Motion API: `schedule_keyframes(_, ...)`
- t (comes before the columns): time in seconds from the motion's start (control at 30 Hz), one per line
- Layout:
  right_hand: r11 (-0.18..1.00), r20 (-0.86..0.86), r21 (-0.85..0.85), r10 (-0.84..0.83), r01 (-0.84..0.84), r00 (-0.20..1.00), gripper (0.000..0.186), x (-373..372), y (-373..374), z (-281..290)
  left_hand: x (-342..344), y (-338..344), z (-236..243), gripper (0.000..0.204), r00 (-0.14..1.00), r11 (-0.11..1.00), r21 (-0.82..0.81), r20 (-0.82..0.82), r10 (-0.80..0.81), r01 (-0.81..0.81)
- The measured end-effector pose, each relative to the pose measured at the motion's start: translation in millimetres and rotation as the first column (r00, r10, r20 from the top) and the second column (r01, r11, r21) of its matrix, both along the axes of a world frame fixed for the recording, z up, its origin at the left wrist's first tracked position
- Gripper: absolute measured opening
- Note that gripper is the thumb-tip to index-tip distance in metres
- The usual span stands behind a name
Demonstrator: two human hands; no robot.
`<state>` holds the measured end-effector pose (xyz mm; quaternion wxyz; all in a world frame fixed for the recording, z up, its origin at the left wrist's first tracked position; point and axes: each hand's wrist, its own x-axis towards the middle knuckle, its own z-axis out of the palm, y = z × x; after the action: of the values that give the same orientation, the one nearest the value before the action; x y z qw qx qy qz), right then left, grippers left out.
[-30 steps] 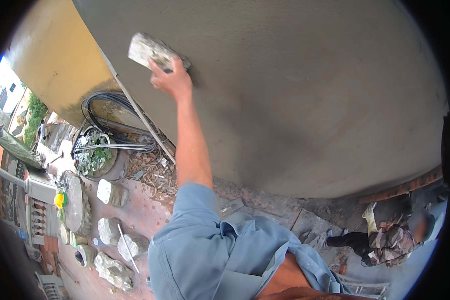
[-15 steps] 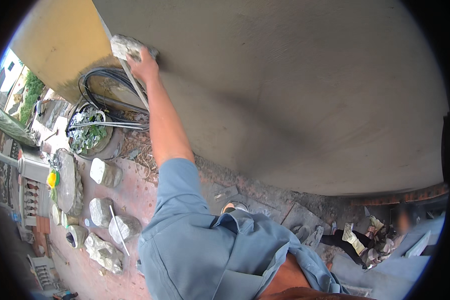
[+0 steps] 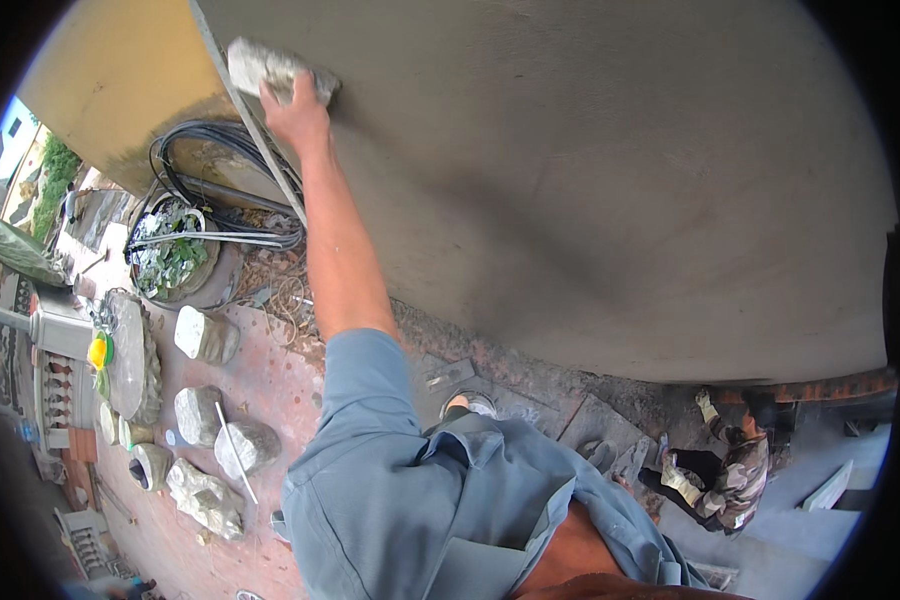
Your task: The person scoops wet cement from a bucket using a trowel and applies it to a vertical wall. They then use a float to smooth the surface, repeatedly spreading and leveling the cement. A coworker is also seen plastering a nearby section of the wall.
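Note:
My left hand [image 3: 298, 118] grips a rough, whitish-grey block [image 3: 280, 72] from the near side. The fingers are closed on it, and the arm is stretched out up and to the left. The block lies against a smooth grey plastered wall [image 3: 590, 180], close to a thin pale strip [image 3: 252, 128] that runs down the wall's edge. Whether the block is foam, stone or another stuff I cannot tell; it is slightly blurred. My right hand is out of the picture.
Beyond the strip is a yellow wall [image 3: 120, 80]. Black cable coils [image 3: 210, 150] hang by a potted plant [image 3: 175, 255]. Several rocks [image 3: 205, 500] lie on reddish paving at left. At right, a gloved person in a patterned jacket [image 3: 745, 470] crouches at the wall's foot.
My left hand and the block have shifted slightly right and up in the picture. At right, the crouching person now shows more clearly, one gloved hand near the wall's foot.

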<state>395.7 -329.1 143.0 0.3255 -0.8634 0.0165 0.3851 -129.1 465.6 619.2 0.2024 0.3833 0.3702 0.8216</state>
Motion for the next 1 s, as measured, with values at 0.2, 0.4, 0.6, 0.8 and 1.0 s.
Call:
schedule_keyframes(0.2,0.909,0.134,-0.261,0.367,-0.324,0.921,0.031,3.9,8.3,5.6,0.5,-2.8,20.1,0.085,0.911,0.960,-0.057,-0.337,0.239,-0.273)
schedule_keyframes(0.4,0.900,0.151,-0.256,0.398,-0.353,0.905,0.029,-8.6,25.9,32.6,28.0,-23.0,-98.7,0.076,0.972,0.912,-0.410,0.217,0.085,0.011)
schedule_keyframes(0.6,1.000,0.066,0.003,-0.011,0.010,0.998,0.027,-27.1,36.6,106.4,25.4,-7.1,47.6,0.076,0.996,0.995,-0.063,0.040,0.079,-0.076)
schedule_keyframes(0.8,0.967,0.041,-0.172,0.200,-0.190,0.979,0.030,-26.3,27.4,107.2,86.1,-34.7,198.9,0.071,0.904,0.978,0.123,-0.377,0.202,-0.168)
schedule_keyframes(1.0,0.999,0.059,-0.042,-0.004,0.006,0.998,0.024,-21.8,24.1,70.4,106.8,-59.1,42.2,0.086,0.894,0.963,-0.016,-0.376,0.245,-0.271)
